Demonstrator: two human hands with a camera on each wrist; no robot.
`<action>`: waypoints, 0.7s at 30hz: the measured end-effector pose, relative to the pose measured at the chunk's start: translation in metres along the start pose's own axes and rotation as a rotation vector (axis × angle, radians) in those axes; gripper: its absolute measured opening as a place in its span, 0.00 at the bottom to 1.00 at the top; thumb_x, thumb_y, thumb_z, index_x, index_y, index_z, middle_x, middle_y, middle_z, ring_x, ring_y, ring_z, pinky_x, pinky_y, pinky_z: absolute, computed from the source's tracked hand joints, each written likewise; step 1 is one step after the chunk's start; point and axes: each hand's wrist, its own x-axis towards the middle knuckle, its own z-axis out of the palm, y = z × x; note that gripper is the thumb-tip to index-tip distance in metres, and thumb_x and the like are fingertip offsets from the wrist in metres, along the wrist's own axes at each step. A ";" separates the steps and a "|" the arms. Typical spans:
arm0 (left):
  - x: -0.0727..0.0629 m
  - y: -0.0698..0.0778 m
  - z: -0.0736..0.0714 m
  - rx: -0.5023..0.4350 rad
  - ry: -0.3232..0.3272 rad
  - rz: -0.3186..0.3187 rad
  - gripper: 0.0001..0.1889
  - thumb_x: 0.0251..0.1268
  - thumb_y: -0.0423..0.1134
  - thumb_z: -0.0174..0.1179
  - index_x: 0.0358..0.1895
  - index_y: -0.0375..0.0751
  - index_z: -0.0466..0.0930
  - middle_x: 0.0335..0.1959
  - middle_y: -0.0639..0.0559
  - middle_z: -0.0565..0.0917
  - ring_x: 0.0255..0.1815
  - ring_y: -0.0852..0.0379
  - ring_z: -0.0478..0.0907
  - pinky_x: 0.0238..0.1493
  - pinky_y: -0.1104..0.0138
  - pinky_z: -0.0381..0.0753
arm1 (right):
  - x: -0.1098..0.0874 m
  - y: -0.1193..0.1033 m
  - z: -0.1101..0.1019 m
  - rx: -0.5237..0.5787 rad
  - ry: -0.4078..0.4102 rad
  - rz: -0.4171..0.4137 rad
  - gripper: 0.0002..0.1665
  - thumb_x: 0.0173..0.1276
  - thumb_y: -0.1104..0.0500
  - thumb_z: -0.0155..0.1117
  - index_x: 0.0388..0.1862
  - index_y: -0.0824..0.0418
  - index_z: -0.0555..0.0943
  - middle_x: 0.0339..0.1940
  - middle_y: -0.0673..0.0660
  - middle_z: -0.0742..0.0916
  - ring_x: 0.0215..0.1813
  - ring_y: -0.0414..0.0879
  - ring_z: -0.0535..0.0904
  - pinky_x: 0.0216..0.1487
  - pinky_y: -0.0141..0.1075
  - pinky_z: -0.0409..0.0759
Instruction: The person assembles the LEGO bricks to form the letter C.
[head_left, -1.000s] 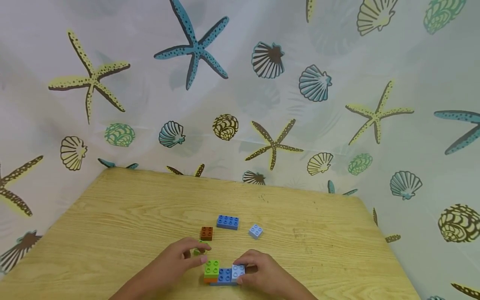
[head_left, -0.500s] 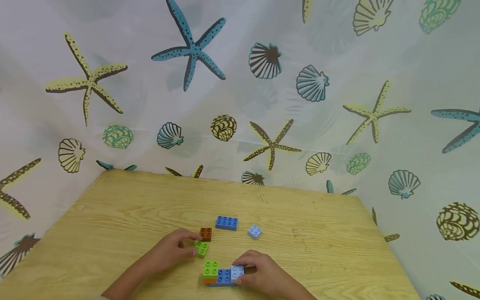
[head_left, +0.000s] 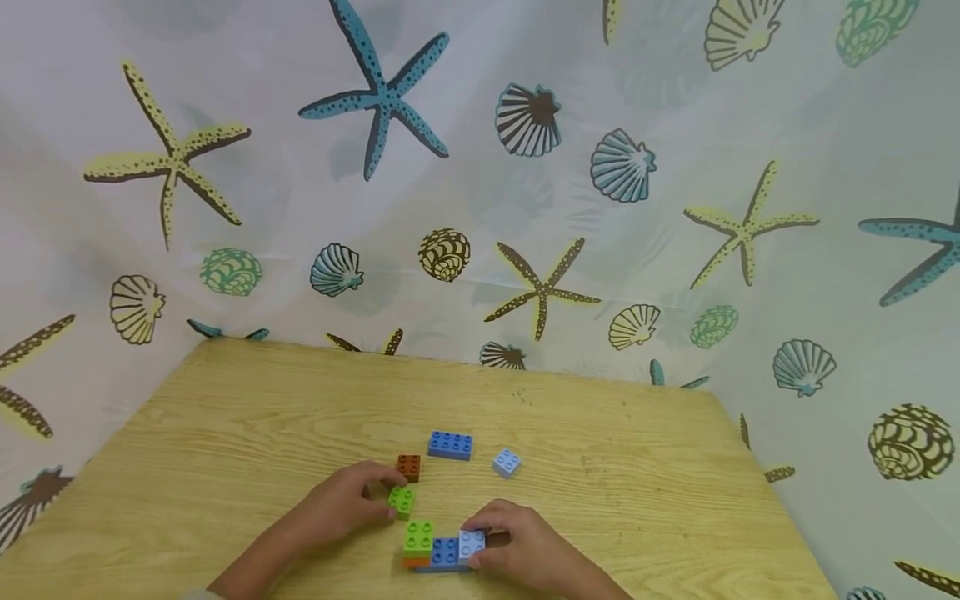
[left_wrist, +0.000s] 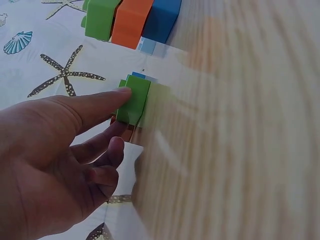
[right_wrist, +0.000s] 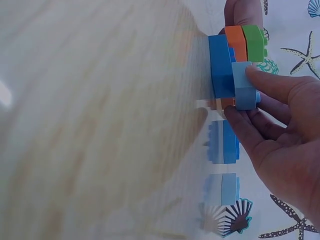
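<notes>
My left hand (head_left: 341,500) pinches a loose lime-green toy brick (head_left: 402,501) between thumb and fingers. In the left wrist view the thumb lies on the near face of that green brick (left_wrist: 135,101). My right hand (head_left: 525,540) grips a light blue brick (head_left: 471,543) that sits on the right end of a longer blue brick (head_left: 445,552). On the blue brick's left end is an orange brick (head_left: 416,562) with another green brick (head_left: 418,537) on top. The right wrist view shows the thumb against the light blue brick (right_wrist: 244,86).
A brown brick (head_left: 408,467) lies just behind the loose green one. Farther back on the wooden table (head_left: 600,467) are a long blue brick (head_left: 451,445) and a small light blue brick (head_left: 507,462). A sheet printed with shells and starfish (head_left: 442,167) hangs around the table.
My left hand has moved from above the built bricks back to the loose green brick and now pinches it. The right hand keeps its grip on the light blue brick.
</notes>
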 end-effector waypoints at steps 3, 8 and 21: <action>-0.001 0.002 0.000 0.015 0.014 -0.021 0.16 0.57 0.48 0.74 0.50 0.60 0.86 0.54 0.58 0.82 0.43 0.58 0.74 0.45 0.60 0.74 | 0.000 -0.001 0.000 0.004 -0.002 0.014 0.18 0.67 0.56 0.72 0.55 0.53 0.85 0.50 0.43 0.84 0.51 0.34 0.78 0.55 0.30 0.79; -0.003 0.006 0.002 0.010 0.037 -0.026 0.17 0.56 0.50 0.75 0.49 0.61 0.86 0.49 0.59 0.82 0.39 0.57 0.72 0.38 0.62 0.72 | -0.002 -0.001 0.000 0.011 -0.010 0.069 0.18 0.67 0.54 0.72 0.56 0.51 0.85 0.50 0.41 0.84 0.49 0.35 0.77 0.52 0.30 0.77; -0.013 0.022 -0.008 -0.056 0.048 -0.002 0.21 0.60 0.56 0.71 0.54 0.57 0.84 0.47 0.57 0.80 0.38 0.55 0.71 0.33 0.64 0.71 | -0.001 -0.004 0.000 0.004 -0.005 0.083 0.18 0.68 0.53 0.72 0.56 0.51 0.85 0.50 0.41 0.83 0.50 0.36 0.77 0.53 0.31 0.77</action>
